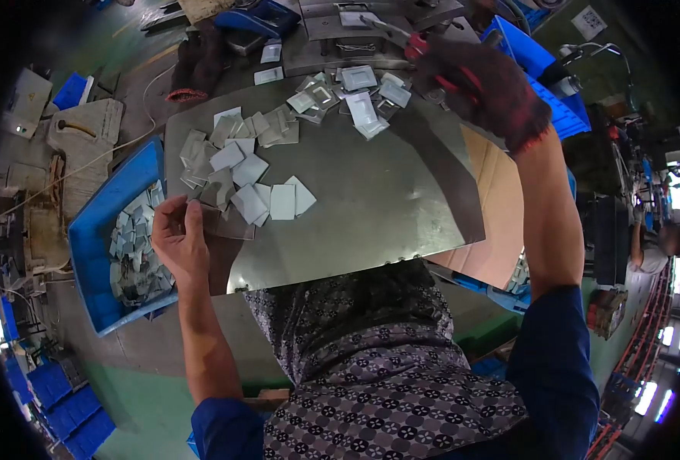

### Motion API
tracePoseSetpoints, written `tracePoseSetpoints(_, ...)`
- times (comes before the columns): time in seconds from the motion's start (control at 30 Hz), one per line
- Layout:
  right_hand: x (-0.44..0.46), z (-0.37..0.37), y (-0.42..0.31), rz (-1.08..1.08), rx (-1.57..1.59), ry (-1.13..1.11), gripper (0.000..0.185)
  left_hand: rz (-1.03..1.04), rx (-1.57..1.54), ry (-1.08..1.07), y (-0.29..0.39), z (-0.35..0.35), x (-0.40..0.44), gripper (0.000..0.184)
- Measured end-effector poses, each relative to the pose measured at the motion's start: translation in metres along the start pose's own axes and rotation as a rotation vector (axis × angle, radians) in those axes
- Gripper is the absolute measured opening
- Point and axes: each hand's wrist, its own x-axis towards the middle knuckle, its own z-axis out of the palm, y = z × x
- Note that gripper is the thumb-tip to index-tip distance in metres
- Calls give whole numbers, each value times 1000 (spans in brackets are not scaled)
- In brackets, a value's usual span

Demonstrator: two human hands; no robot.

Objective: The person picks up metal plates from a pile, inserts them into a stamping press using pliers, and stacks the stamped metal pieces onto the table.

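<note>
Reaching toward the die (321, 29), tongs (390, 29) are held in the closed fingers of the gloved right hand (484, 92), presumably so that the hand is kept away from it; whether the plate (355, 18) at their tip is gripped cannot be told. Blanks (249, 170) are spread on the table (371, 199) beside the bare left hand (180, 244), apparently for easy reach; its fingers are curled narrowly, but whether a blank is pinched cannot be told. Recessed parts (359, 77) are heaped separately, nearer the die, probably to avoid mixing.
</note>
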Motion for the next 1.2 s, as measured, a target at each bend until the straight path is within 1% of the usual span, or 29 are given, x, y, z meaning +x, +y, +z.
tracePoseSetpoints(0.1, -23, -17, 4, 232, 300, -192, 24, -23, 13, 16, 4, 2, -1, 17)
tracePoseSetpoints(0.13, -26, -3, -3, 191, 288, -89, 36, -26, 15, 13, 3, 2, -1, 17)
tracePoseSetpoints(0.17, -20, 7, -2, 193, 296, -80, 36, -30, 15, 5, 3, 2, 0, 17)
tracePoseSetpoints(0.2, -11, 14, 0, 33, 179, -32, 34, -30, 15, -5, 4, 3, 1, 17)
tracePoseSetpoints(0.27, 5, 8, 10, -133, 59, 24, 31, -18, 3, -14, 4, 3, 1, 17)
tracePoseSetpoints(0.33, 28, -5, 29, -225, -62, 8, 25, -7, -15, -6, 4, 2, 0, 17)
tracePoseSetpoints(0.37, 40, -11, 38, -270, -124, -5, 23, -36, 4, -5, 3, 1, -1, 17)
tracePoseSetpoints(0.4, 48, -11, 37, -314, -187, -18, 23, -67, 22, -3, 3, 0, -1, 16)
tracePoseSetpoints(0.47, 51, -14, 38, -354, -250, -34, 24, -53, 12, 0, 1, 0, 0, 16)
tracePoseSetpoints(0.5, 46, -9, 24, -391, -467, -18, 24, -39, 5, -1, 0, 0, 0, 17)
tracePoseSetpoints(0.57, 47, -12, 24, -423, -684, 2, 24, -42, -9, -4, -1, 0, 0, 17)
tracePoseSetpoints(0.6, 55, -13, 27, -169, -40, -222, 24, -44, -23, -3, -2, 0, 0, 17)
tracePoseSetpoints(0.67, 49, -16, 32, 101, 602, -430, 26, -42, -11, -5, -1, 0, 0, 18)
tracePoseSetpoints(0.7, 20, 0, 10, -74, 158, -196, 19, -40, 2, -2, 0, 0, 0, 18)
tracePoseSetpoints(0.77, -5, 13, 1, -250, -277, 11, 13, -27, 11, 17, 5, 4, 0, 19)
tracePoseSetpoints(0.8, -13, 3, 13, -417, -334, -93, 19, -12, 29, 26, 8, 5, -2, 20)
tracePoseSetpoints(0.87, -24, 3, 32, -586, -336, -231, 27, 24, 246, -1, 21, 9, -3, 25)
tracePoseSetpoints(0.93, -37, 15, 44, -830, -715, -114, 23, 221, 457, -152, 36, 19, -6, 34)
tracePoseSetpoints(0.97, -43, 22, 47, -836, -696, -124, 23, 295, 504, -264, 46, 28, -4, 38)
tracePoseSetpoints(1.0, -51, 28, 49, -528, -480, -150, 23, 367, 543, -381, 55, 37, -4, 43)
tracePoseSetpoints(1.03, -54, 31, 48, -373, -373, -173, 25, 359, 550, -380, 60, 48, -4, 43)
tracePoseSetpoints(1.07, -58, 35, 46, -220, -265, -177, 28, 485, 600, -423, 65, 58, -3, 45)
tracePoseSetpoints(1.1, -57, 42, 40, -92, -5, -257, 28, 611, 648, -467, 66, 64, -2, 48)
tracePoseSetpoints(1.13, -58, 44, 39, -30, 128, -300, 28, 609, 652, -466, 65, 66, -1, 48)
tracePoseSetpoints(1.17, -59, 46, 39, 36, 258, -336, 28, 589, 665, -539, 63, 68, 1, 48)
tracePoseSetpoints(1.2, -61, 46, 45, -26, 114, -295, 28, 569, 677, -616, 62, 68, 3, 48)
